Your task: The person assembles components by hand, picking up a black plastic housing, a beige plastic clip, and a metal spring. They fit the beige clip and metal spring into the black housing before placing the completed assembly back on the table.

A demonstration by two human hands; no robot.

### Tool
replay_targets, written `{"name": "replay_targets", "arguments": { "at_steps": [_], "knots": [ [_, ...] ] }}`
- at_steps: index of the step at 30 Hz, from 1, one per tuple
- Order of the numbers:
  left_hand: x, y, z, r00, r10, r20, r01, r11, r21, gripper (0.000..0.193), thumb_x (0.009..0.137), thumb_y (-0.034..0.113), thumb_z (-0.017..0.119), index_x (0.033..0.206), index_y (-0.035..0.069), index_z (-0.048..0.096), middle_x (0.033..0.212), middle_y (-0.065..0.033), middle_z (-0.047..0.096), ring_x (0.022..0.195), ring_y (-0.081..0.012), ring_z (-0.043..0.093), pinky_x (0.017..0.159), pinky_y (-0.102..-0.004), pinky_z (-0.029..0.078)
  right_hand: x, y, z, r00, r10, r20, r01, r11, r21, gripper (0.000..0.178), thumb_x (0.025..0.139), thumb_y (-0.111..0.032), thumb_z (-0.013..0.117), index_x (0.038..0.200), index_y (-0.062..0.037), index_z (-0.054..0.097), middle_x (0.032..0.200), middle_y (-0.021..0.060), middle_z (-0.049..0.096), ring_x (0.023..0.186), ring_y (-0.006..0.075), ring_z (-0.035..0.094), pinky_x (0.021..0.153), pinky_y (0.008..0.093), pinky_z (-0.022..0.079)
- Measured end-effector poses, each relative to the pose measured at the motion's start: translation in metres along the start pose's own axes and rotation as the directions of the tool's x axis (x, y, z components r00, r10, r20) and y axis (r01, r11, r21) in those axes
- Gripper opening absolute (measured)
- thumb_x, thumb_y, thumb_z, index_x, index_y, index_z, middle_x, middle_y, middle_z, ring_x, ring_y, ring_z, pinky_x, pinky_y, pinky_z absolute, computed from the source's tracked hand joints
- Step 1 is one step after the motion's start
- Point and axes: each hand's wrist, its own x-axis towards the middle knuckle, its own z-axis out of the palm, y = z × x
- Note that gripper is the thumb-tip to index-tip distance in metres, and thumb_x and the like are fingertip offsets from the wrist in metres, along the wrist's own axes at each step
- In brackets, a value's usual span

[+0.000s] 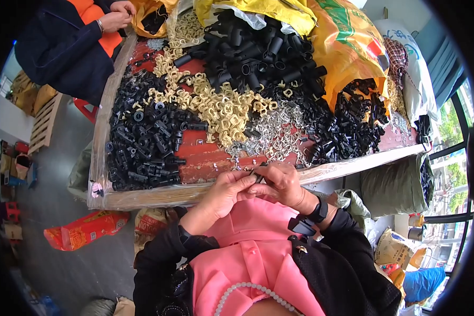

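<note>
At the near edge of the table, my left hand (228, 190) and my right hand (280, 184) meet, fingers pinched together. Between their fingertips is a small black part (260, 171), mostly covered, so its exact kind does not show. Just beyond my hands lies a heap of small silver metal clips (279, 129). Beige U-shaped clips (216, 108) spread behind and to the left of it. Dark ribbed plastic fittings (142, 150) are piled at the left, and small black pieces (334, 137) at the right.
Black plastic tubes (258, 55) are heaped at the back of the red table (208, 167), which has a raised wooden rim (147, 198). An orange sack (345, 52) spills black parts at right. At far left another person's hands (117, 18) work. A red bag (84, 229) lies on the floor.
</note>
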Motion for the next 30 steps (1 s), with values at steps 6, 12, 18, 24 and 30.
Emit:
{"name": "replay_targets", "arguments": {
  "at_steps": [6,12,18,24,30],
  "knots": [
    [0.015,0.018,-0.03,0.996,0.084,0.037,-0.086,0.996,0.033,0.02,0.085,0.016,0.047,0.093,-0.001,0.054,0.08,-0.0069,0.058,0.066,-0.014,0.058,0.057,-0.0222,0.049,0.036,0.049,-0.025,0.991,0.132,0.034,-0.112,0.931,-0.349,0.021,0.067,-0.018,0.067,0.079,-0.0042,0.057,0.059,0.0079,0.052,0.05,0.0212,0.052,0.047,0.0285,0.042],
    [0.021,0.032,-0.033,0.969,0.246,0.023,-0.245,0.95,0.194,0.024,0.084,0.018,0.048,0.095,-0.003,0.053,0.081,-0.008,0.058,0.066,-0.0135,0.058,0.056,-0.021,0.048,0.111,0.213,-0.057,0.856,0.406,-0.319,-0.506,0.784,-0.361,0.027,0.071,-0.017,0.059,0.091,0.0006,0.054,0.068,0.0119,0.054,0.059,0.0237,0.054,0.056,0.0307,0.044],
    [0.012,0.045,-0.033,0.942,0.335,0.034,-0.318,0.85,0.42,0.026,0.083,0.015,0.05,0.1,-0.005,0.05,0.083,-0.0085,0.058,0.069,-0.0119,0.057,0.06,-0.0214,0.047,0.134,0.246,-0.017,0.93,0.35,-0.111,-0.357,0.796,-0.489,0.028,0.065,-0.018,0.061,0.088,-0.0037,0.053,0.078,0.0111,0.056,0.076,0.0297,0.054,0.068,0.0355,0.042],
    [0.005,0.041,-0.033,0.93,0.366,-0.011,-0.331,0.852,0.406,0.029,0.081,0.012,0.053,0.105,-0.005,0.047,0.083,-0.0075,0.057,0.07,-0.0112,0.056,0.062,-0.0221,0.046,0.127,0.221,-0.01,0.985,0.101,-0.143,-0.156,0.88,-0.448,0.035,0.06,-0.017,0.064,0.089,-0.0039,0.051,0.081,0.0108,0.054,0.079,0.0305,0.052,0.071,0.036,0.041],
    [-0.007,0.039,-0.026,0.908,0.418,0.009,-0.373,0.801,0.468,0.029,0.081,0.012,0.055,0.104,-0.004,0.048,0.078,-0.0053,0.056,0.066,-0.0094,0.053,0.059,-0.0212,0.044,0.105,0.143,-0.045,0.979,0.159,-0.131,-0.197,0.909,-0.368,0.034,0.056,-0.012,0.065,0.085,-0.0023,0.05,0.086,0.0118,0.054,0.077,0.0294,0.053,0.071,0.0332,0.042]
  ]
}}
